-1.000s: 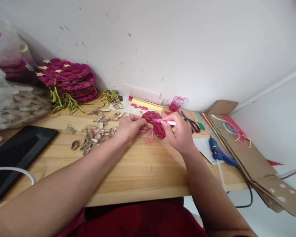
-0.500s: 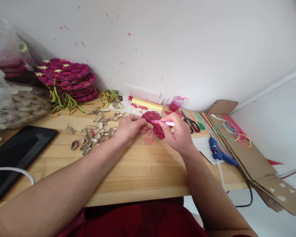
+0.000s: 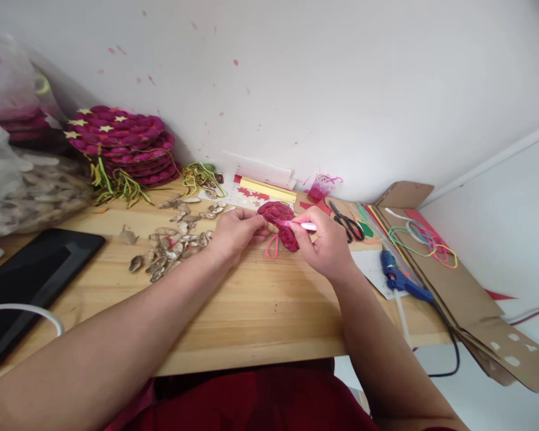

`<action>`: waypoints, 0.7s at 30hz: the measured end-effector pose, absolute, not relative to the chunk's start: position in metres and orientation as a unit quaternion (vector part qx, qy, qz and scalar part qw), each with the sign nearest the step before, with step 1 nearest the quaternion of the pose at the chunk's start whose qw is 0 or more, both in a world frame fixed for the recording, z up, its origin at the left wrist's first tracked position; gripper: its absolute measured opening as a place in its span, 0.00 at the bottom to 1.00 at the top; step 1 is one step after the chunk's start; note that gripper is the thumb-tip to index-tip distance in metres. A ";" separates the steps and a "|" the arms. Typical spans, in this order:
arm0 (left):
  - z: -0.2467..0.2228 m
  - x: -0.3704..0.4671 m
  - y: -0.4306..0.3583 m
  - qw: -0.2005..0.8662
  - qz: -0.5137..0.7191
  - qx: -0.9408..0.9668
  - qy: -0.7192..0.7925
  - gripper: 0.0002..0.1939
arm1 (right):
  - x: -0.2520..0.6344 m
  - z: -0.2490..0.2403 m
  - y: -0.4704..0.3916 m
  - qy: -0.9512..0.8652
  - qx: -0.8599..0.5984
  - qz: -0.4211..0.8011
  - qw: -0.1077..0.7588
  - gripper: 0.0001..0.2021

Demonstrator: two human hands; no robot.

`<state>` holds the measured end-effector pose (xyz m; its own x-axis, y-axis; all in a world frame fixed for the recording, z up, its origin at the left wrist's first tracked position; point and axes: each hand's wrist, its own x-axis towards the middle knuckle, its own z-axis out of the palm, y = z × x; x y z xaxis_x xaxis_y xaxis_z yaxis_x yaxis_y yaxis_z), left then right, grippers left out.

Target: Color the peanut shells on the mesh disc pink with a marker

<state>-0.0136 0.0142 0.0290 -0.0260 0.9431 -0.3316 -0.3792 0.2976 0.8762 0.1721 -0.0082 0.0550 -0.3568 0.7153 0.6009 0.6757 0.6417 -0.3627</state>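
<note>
A magenta-painted shell ornament [image 3: 276,211] is between my hands over the wooden table, with a pink cord loop [image 3: 272,246] hanging at its near side. Pinched at the ornament's left edge, my left hand [image 3: 237,232] has its fingers closed on it; a small patch there looks unpainted. My right hand [image 3: 326,242] is closed around a white-handled paintbrush [image 3: 309,227], its pink tip touching the ornament's middle. Loose brown shell halves [image 3: 173,248] lie left of my left hand. A cup of pink paint [image 3: 318,190] stands behind my right hand.
Stacked magenta shell discs [image 3: 135,143] with green cords sit back left, beside a bag of shells [image 3: 40,185] and a black tablet [image 3: 31,287]. To the right lie scissors [image 3: 348,224], a blue glue gun [image 3: 402,278] and cardboard [image 3: 453,281]. A yellow strip [image 3: 269,188] lies near the wall.
The paintbrush and my right fingers have shifted very slightly over the ornament. My left hand keeps its grip, and nothing else has visibly moved.
</note>
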 end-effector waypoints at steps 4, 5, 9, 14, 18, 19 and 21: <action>0.028 -0.014 0.014 0.637 0.515 0.284 0.498 0.05 | 0.174 0.056 -0.008 -0.812 -0.429 0.035 0.395 0.06; 0.028 -0.014 0.014 0.637 0.515 0.285 0.498 0.05 | 0.174 0.056 -0.008 -0.811 -0.429 0.040 0.396 0.06; 0.027 -0.014 0.014 0.637 0.516 0.290 0.494 0.05 | 0.175 0.058 -0.007 -0.812 -0.433 0.037 0.389 0.06; 0.028 -0.014 0.014 0.638 0.519 0.285 0.492 0.05 | 0.175 0.058 -0.007 -0.803 -0.441 0.054 0.397 0.07; 0.030 -0.014 0.014 0.641 0.520 0.279 0.492 0.06 | 0.177 0.058 -0.006 -0.809 -0.439 0.051 0.387 0.06; 0.031 -0.014 0.014 0.642 0.519 0.278 0.491 0.06 | 0.177 0.058 -0.006 -0.807 -0.442 0.045 0.390 0.07; 0.031 -0.014 0.013 0.643 0.517 0.280 0.491 0.05 | 0.177 0.059 -0.007 -0.799 -0.449 0.039 0.399 0.07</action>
<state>-0.0138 0.0132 0.0314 -0.0168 0.9398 -0.3414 -0.3910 0.3081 0.8673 0.1771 -0.0065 0.0589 -0.2783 0.7485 0.6019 0.6857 0.5937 -0.4211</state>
